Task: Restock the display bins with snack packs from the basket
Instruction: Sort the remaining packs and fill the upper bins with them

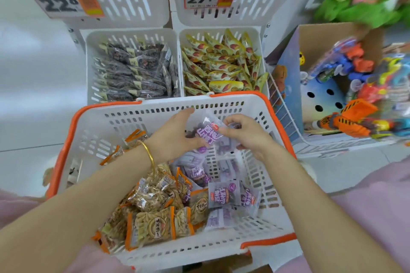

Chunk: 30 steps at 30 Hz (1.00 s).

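In the basket [177, 249], left hand [175, 134] and right hand [247, 134] pinch 1 purple pack [209, 135].

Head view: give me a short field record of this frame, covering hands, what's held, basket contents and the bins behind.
left hand: holds purple pack over the basket's far end
right hand: pinches the same pack's right side
basket: white, orange rim; purple packs right, orange-edged packs left
lower left bin: dark packs
lower right bin: yellow packs
upper left bin: tag 22.8
upper right bin: tag 27.6
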Motion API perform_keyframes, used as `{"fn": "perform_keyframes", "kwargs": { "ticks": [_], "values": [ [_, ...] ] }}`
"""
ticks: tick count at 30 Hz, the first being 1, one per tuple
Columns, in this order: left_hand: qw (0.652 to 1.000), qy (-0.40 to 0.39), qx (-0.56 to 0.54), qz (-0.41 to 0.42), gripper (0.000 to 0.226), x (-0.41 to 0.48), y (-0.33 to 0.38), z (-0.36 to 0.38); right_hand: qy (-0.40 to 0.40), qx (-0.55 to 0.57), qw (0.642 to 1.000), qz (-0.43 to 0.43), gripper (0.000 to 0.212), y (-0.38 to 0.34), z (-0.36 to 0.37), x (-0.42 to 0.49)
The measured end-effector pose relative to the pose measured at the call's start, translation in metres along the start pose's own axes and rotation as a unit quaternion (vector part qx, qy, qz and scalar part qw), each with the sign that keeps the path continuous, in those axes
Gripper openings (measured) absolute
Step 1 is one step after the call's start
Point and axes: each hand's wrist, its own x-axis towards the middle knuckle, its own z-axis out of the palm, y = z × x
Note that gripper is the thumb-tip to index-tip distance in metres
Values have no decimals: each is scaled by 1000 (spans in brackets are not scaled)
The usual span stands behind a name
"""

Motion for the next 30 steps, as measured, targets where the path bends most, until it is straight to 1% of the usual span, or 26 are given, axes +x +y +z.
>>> {"fn": "perform_keyframes", "kwargs": {
  "ticks": [1, 3, 4, 6, 7, 9, 11, 12, 14, 15, 16, 18, 19, 21, 23, 25, 26, 28, 30],
  "values": [
    [1000, -6, -26, 2, 76, 1, 3, -1, -32, 38, 999, 18, 11, -11, -3, -9],
    [997, -5, -73, 19, 52, 3, 5, -6, -69, 106, 992, 29, 11, -22, -8, -20],
    [994, 5, -103, 22, 45, 3, 7, -8, -79, 142, 986, 23, 17, -24, -10, -24],
    [986, 10, -166, 13, 42, -1, 11, -14, -87, 195, 977, -2, 34, -23, -13, -28],
    [980, 5, -201, 13, 42, -2, 11, -17, -83, 203, 976, -10, 41, -22, -12, -30],
    [966, -11, -258, 11, 39, -5, 12, -22, -53, 192, 980, -8, 46, -20, -10, -31],
    [956, -7, -293, 3, 40, -7, 10, -27, -10, 211, 977, 14, 37, -22, -7, -31],
    [951, 1, -310, 1, 40, -9, 9, -29, 5, 252, 967, 35, 29, -22, -7, -31],
    [943, 22, -332, 8, 35, -10, 6, -31, -1, 362, 929, 78, 14, -25, -10, -31],
    [941, 32, -337, 12, 35, -10, 6, -31, -21, 399, 912, 93, 13, -27, -12, -33],
    [940, 42, -337, 19, 36, -11, 8, -31, -51, 411, 904, 105, 16, -30, -13, -35],
    [941, 50, -332, 38, 40, -11, 11, -29, -115, 394, 903, 124, 24, -37, -10, -39],
    [942, 49, -329, 44, 42, -11, 13, -27, -146, 387, 901, 135, 31, -41, -8, -41],
    [943, 47, -326, 43, 43, -12, 15, -26, -193, 399, 884, 149, 49, -49, -4, -44],
    [941, 48, -333, 39, 44, -12, 16, -25, -200, 431, 869, 137, 59, -53, -2, -45],
    [938, 42, -343, 36, 46, -11, 16, -25, -178, 480, 853, 103, 60, -53, -4, -43],
    [938, 35, -344, 35, 46, -12, 17, -25, -176, 506, 840, 89, 64, -52, -6, -43],
    [939, 29, -342, 33, 42, -12, 16, -24, -199, 528, 823, 71, 74, -52, -10, -42],
    [940, 43, -337, 31, 37, -12, 15, -23, -225, 517, 823, 70, 87, -53, -13, -42]
  ]
}}
